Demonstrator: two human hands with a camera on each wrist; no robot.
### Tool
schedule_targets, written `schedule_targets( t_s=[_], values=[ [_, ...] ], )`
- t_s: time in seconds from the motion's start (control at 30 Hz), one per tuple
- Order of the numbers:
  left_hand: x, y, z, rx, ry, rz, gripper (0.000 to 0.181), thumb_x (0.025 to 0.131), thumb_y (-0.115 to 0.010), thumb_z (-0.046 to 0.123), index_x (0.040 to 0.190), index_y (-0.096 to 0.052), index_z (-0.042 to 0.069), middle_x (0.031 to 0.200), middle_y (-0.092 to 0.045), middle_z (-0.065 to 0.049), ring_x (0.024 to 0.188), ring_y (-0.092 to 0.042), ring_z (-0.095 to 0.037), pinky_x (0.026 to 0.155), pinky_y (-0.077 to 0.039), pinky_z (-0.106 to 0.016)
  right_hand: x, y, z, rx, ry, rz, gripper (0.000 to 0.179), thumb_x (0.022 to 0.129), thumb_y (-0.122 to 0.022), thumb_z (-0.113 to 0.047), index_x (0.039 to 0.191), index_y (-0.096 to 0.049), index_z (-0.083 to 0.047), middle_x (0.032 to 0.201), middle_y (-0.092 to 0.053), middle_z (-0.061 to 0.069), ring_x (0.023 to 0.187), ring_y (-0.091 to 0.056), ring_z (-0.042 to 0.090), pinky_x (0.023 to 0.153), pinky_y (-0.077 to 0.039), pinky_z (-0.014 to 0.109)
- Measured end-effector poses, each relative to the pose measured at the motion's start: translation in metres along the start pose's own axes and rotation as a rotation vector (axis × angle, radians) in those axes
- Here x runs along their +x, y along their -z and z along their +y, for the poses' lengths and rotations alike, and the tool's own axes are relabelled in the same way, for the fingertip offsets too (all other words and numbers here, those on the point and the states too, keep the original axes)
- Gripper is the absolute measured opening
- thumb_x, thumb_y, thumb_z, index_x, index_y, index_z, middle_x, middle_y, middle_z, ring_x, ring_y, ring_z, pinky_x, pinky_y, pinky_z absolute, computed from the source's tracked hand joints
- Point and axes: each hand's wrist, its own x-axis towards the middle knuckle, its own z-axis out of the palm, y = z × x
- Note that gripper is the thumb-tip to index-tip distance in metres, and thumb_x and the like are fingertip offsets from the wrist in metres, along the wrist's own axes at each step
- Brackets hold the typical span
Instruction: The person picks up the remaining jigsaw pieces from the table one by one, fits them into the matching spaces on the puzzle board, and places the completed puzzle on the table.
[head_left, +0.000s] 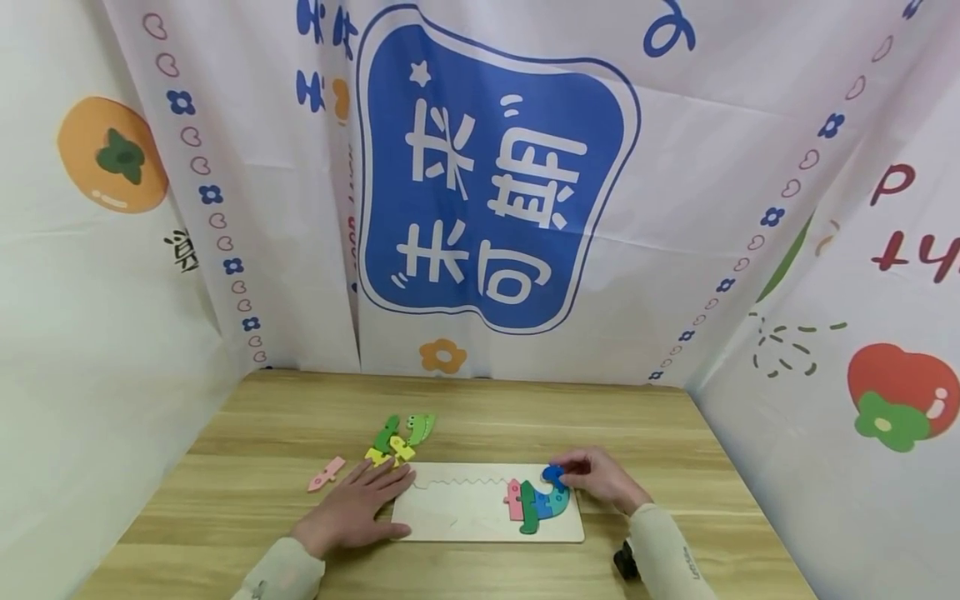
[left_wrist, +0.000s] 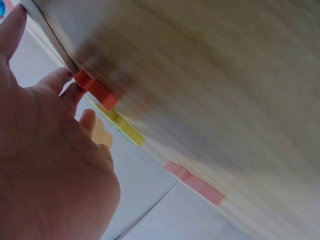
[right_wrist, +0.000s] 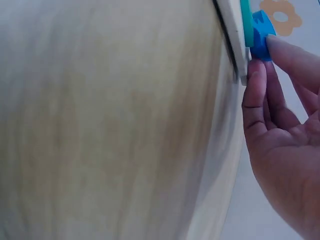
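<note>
A pale wooden puzzle board [head_left: 457,521] lies on the table. Its right end carries a pink piece [head_left: 514,500], a dark green piece [head_left: 528,510] and lighter blue pieces [head_left: 553,503] in a curved tail shape. At the top of that curve my right hand [head_left: 600,478] pinches a dark blue puzzle piece [head_left: 555,475] between thumb and fingers. In the right wrist view the blue piece [right_wrist: 262,37] sits right at the board's edge. My left hand [head_left: 360,507] rests with fingers spread over the board's left end. Close by its fingertips is a red piece [left_wrist: 97,92].
Beyond my left hand lie loose pieces: a green one [head_left: 387,433], a light green crocodile head [head_left: 422,428] and yellow ones [head_left: 402,449]. A pink piece [head_left: 327,474] lies apart on the left. Printed cloth [head_left: 450,350] hangs behind the wooden table [head_left: 600,417].
</note>
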Motion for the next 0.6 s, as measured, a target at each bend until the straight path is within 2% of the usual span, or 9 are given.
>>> schedule_targets(
  t_s=[0.27, 0.6],
  values=[
    [0.0003, 0.0053, 0.0049, 0.011, 0.021, -0.048, 0.084, 0.093, -0.062, 0.066, 0.158, -0.044, 0.015, 0.166, -0.039, -0.01, 0.155, -0.03, -0.04, 0.126, -0.018, -0.064, 0.0007, -0.0016, 0.0022, 0.002, -0.005, 0.002, 0.029, 0.094, -0.073, -0.003, 0.121, -0.077, -0.011, 0.11, -0.071, 0.006, 0.093, -0.059, 0.018, 0.076, -0.052, 0.025],
    [-0.0026, 0.0091, 0.0084, 0.018, 0.041, -0.067, 0.084, 0.092, -0.063, 0.066, 0.158, -0.044, 0.017, 0.167, -0.038, -0.008, 0.155, -0.03, -0.038, 0.127, -0.018, -0.063, -0.0012, -0.0037, 0.0013, 0.003, -0.01, 0.022, 0.031, 0.09, -0.076, 0.0, 0.12, -0.076, -0.009, 0.109, -0.069, 0.007, 0.092, -0.059, 0.021, 0.075, -0.053, 0.025]
  ],
)
